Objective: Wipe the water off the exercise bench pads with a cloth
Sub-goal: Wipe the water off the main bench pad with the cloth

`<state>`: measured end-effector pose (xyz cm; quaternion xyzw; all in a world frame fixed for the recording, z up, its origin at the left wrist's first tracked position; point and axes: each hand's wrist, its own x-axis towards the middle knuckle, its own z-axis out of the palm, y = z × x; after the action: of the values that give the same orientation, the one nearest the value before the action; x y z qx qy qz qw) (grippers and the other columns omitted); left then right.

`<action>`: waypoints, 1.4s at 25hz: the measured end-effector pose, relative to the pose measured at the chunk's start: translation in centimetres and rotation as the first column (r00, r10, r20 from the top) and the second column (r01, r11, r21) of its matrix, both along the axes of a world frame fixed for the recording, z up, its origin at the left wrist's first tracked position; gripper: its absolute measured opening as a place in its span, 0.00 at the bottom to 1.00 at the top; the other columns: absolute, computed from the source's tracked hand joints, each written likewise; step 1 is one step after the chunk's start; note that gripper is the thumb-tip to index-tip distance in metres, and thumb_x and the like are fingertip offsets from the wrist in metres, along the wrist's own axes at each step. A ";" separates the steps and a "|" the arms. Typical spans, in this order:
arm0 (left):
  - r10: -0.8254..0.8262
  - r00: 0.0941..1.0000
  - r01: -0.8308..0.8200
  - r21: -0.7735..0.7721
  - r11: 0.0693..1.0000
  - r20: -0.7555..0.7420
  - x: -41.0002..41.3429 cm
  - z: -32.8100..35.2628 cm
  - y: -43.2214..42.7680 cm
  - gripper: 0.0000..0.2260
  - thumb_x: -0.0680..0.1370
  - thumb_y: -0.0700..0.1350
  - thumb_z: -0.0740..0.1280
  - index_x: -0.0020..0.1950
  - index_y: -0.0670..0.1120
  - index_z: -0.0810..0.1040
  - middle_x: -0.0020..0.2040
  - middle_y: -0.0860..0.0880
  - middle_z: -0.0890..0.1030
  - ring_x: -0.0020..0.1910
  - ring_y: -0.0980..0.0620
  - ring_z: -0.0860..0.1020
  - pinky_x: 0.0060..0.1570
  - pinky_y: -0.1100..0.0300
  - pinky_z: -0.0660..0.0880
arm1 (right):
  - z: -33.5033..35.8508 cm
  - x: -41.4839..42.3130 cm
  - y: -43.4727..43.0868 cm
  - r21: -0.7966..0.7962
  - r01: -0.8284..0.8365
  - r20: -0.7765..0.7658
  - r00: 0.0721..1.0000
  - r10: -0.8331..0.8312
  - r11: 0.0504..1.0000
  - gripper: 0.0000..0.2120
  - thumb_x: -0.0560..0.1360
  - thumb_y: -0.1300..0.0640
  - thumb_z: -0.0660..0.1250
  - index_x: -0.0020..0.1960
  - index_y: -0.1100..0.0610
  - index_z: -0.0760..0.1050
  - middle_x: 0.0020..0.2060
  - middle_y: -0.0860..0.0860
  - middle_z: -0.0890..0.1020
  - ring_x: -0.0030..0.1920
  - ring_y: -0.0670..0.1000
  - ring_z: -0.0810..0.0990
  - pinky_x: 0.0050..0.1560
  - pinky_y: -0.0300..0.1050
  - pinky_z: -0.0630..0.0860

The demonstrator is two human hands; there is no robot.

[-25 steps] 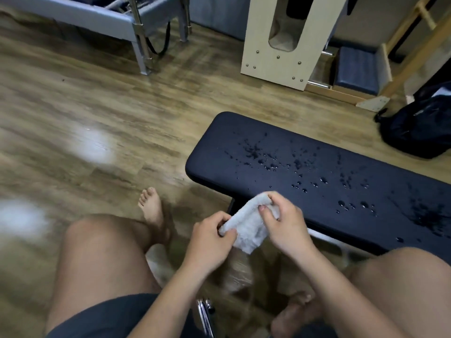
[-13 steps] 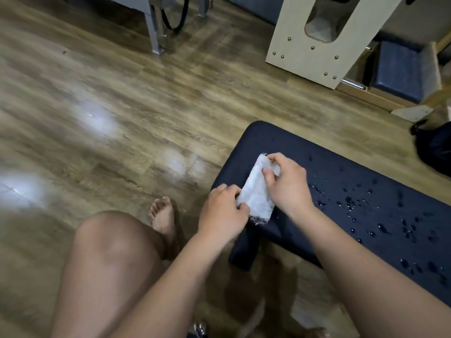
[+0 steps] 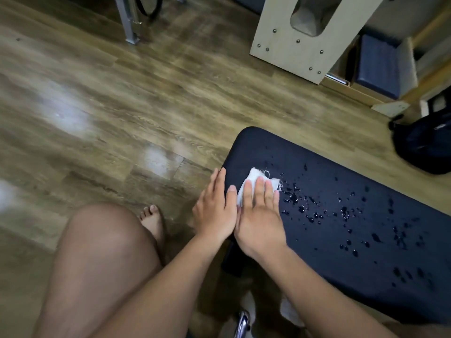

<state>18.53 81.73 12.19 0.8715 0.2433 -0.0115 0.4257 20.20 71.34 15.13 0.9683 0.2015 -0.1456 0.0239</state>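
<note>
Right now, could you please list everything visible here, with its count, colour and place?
bench pad: one, dark navy, right half of view
cloth: one, white, on the pad near its left end
water drops: many, clear, on the pad right of the cloth
floor: one, brown wood pattern, left and top
wooden panel: one, pale, bolted, top right
cushion: one, blue, behind the panel
bag: one, black, right edge on the floor
metal leg: one, grey, top left
left leg: one, bare, bottom left, foot on the floor
left hand: one, flat on the pad's end, beside the cloth
right hand: one, flat, pressing the cloth
</note>
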 end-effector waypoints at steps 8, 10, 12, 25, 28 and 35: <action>-0.030 0.999 0.034 -0.273 0.961 0.019 0.5 0.8 1.7 0.22 0.85 0.53 0.48 0.79 0.57 0.57 0.80 0.61 0.55 0.77 0.59 0.57 0.69 0.62 0.54 | 0.6 11.2 1.0 -0.117 -0.041 -0.033 0.999 0.037 0.992 0.28 0.82 0.49 0.42 0.78 0.60 0.42 0.77 0.60 0.44 0.77 0.59 0.42 0.76 0.57 0.43; -0.006 0.999 0.021 -0.400 0.916 0.039 0.8 1.0 2.3 0.21 0.85 0.51 0.47 0.79 0.55 0.59 0.79 0.61 0.57 0.77 0.62 0.56 0.65 0.69 0.51 | 0.5 12.8 1.4 -0.078 -0.016 -0.042 0.999 0.013 0.997 0.28 0.82 0.51 0.43 0.78 0.60 0.41 0.78 0.58 0.45 0.78 0.56 0.42 0.76 0.55 0.43; -0.056 0.998 0.065 -0.365 0.929 0.036 0.8 1.0 2.4 0.21 0.85 0.51 0.47 0.80 0.55 0.57 0.80 0.61 0.55 0.77 0.62 0.54 0.62 0.70 0.51 | 0.3 11.7 1.7 -0.029 0.037 -0.033 0.999 -0.038 0.999 0.28 0.82 0.51 0.44 0.78 0.61 0.41 0.78 0.56 0.45 0.78 0.54 0.42 0.76 0.54 0.43; -0.199 0.972 0.198 0.020 0.980 0.123 0.1 -0.8 1.6 0.31 0.76 0.63 0.33 0.79 0.55 0.41 0.79 0.60 0.40 0.78 0.58 0.37 0.77 0.50 0.37 | 0.4 8.3 -0.1 -0.031 -0.174 0.010 0.985 0.175 0.984 0.27 0.82 0.49 0.42 0.78 0.58 0.44 0.78 0.53 0.45 0.78 0.51 0.41 0.74 0.59 0.39; -0.246 0.964 0.235 0.111 0.966 0.098 0.0 -0.9 1.5 0.31 0.77 0.63 0.35 0.80 0.56 0.44 0.81 0.57 0.44 0.79 0.56 0.39 0.77 0.49 0.39 | 0.5 14.2 1.8 -0.030 -0.093 -0.018 0.996 0.092 0.995 0.26 0.83 0.50 0.43 0.78 0.57 0.45 0.78 0.51 0.45 0.78 0.50 0.42 0.74 0.62 0.41; -0.046 0.985 0.069 -0.137 0.988 0.167 -0.1 -0.8 1.1 0.30 0.79 0.61 0.43 0.80 0.54 0.51 0.80 0.51 0.57 0.79 0.52 0.56 0.76 0.51 0.54 | 0.5 4.6 1.2 0.189 -0.111 0.016 0.994 0.110 0.976 0.27 0.80 0.45 0.43 0.78 0.49 0.51 0.78 0.46 0.50 0.77 0.47 0.43 0.74 0.57 0.38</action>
<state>18.41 82.85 11.40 0.8435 0.1808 0.0302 0.5048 24.75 72.57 15.65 0.9539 0.2678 -0.1214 -0.0600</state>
